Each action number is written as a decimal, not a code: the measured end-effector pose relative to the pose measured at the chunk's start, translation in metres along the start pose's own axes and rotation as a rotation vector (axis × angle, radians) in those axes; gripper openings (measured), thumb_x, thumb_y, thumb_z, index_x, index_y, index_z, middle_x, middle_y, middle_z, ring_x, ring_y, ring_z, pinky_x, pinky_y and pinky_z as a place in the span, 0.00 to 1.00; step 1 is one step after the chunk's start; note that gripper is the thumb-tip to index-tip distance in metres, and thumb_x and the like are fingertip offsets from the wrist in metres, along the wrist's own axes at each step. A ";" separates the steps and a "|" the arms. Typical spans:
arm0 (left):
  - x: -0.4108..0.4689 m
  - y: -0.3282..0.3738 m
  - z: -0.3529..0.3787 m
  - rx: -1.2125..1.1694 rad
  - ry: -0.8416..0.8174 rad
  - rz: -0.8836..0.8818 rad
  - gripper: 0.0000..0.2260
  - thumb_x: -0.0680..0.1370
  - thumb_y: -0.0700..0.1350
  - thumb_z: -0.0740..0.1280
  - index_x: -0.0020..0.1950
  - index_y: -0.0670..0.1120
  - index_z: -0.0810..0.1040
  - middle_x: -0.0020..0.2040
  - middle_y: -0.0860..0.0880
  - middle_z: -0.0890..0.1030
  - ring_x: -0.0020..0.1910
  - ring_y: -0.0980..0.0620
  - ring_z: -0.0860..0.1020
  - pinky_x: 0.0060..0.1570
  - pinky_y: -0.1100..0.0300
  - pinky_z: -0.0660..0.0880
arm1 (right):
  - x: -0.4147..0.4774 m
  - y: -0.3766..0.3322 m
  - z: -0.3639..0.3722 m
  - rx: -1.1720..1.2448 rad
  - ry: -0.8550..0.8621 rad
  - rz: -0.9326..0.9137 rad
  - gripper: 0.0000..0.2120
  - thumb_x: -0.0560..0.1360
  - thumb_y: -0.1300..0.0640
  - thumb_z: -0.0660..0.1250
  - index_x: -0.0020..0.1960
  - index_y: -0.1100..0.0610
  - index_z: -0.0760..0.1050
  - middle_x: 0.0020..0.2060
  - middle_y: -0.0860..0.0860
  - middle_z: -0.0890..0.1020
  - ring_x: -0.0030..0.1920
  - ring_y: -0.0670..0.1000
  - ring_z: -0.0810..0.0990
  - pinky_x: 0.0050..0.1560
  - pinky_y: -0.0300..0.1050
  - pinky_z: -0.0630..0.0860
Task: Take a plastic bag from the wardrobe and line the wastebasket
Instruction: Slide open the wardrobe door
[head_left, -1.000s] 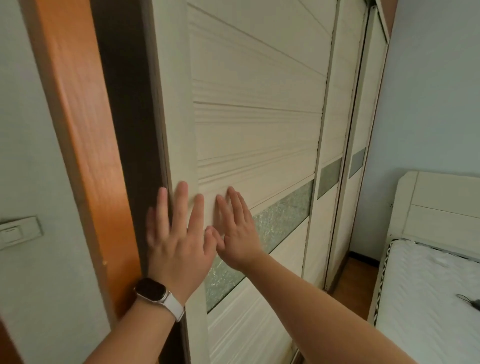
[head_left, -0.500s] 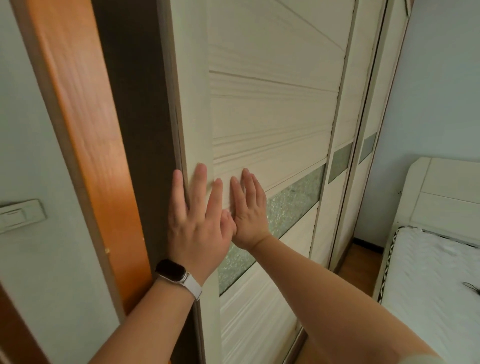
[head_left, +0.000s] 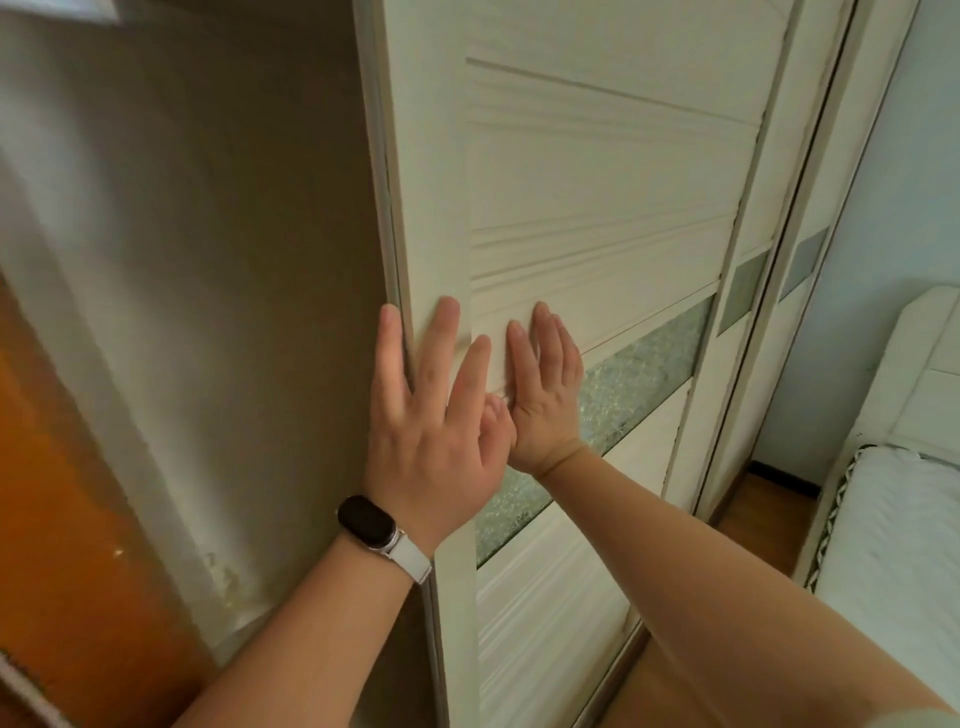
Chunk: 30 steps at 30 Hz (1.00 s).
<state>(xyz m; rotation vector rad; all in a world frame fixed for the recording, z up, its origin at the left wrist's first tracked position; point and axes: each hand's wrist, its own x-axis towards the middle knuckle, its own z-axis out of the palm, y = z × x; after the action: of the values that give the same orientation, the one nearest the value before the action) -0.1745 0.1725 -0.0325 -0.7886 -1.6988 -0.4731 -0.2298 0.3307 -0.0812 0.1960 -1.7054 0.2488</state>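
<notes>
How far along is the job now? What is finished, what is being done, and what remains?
Done: the sliding wardrobe door stands partly open, with a gap beside its edge. In hand: the left hand and the right hand press flat on it. Left: no plastic bag or wastebasket is in view, so fetching the bag and lining remain.

1 view only: a wide-angle camera on the person's head, very near the wardrobe door (head_left: 597, 171), facing forward and slightly down along it toward the far right corner; a bed (head_left: 893, 545) lies at the right edge.
</notes>
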 end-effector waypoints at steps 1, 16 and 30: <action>0.001 0.001 0.006 0.010 -0.008 0.019 0.18 0.75 0.43 0.66 0.64 0.38 0.77 0.73 0.37 0.66 0.73 0.29 0.56 0.75 0.43 0.53 | 0.000 0.008 0.000 0.006 0.000 -0.004 0.30 0.80 0.38 0.46 0.79 0.50 0.50 0.75 0.59 0.59 0.73 0.63 0.62 0.70 0.63 0.61; 0.045 0.035 0.129 0.028 -0.013 0.208 0.21 0.70 0.44 0.68 0.62 0.40 0.79 0.73 0.40 0.64 0.71 0.30 0.59 0.74 0.43 0.56 | 0.011 0.153 0.006 0.002 0.007 -0.006 0.32 0.80 0.38 0.47 0.79 0.51 0.52 0.74 0.61 0.61 0.72 0.64 0.64 0.65 0.67 0.66; 0.080 0.059 0.231 -0.018 0.017 0.299 0.26 0.72 0.50 0.65 0.69 0.46 0.69 0.74 0.39 0.58 0.75 0.38 0.55 0.72 0.41 0.57 | 0.018 0.252 -0.003 -0.017 -0.087 0.040 0.30 0.81 0.43 0.48 0.77 0.60 0.54 0.72 0.69 0.62 0.74 0.67 0.61 0.70 0.67 0.62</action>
<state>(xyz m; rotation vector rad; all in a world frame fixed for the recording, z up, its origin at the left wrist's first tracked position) -0.3013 0.3894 -0.0241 -1.0288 -1.5299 -0.2875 -0.2982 0.5741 -0.0765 0.1621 -1.7983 0.2589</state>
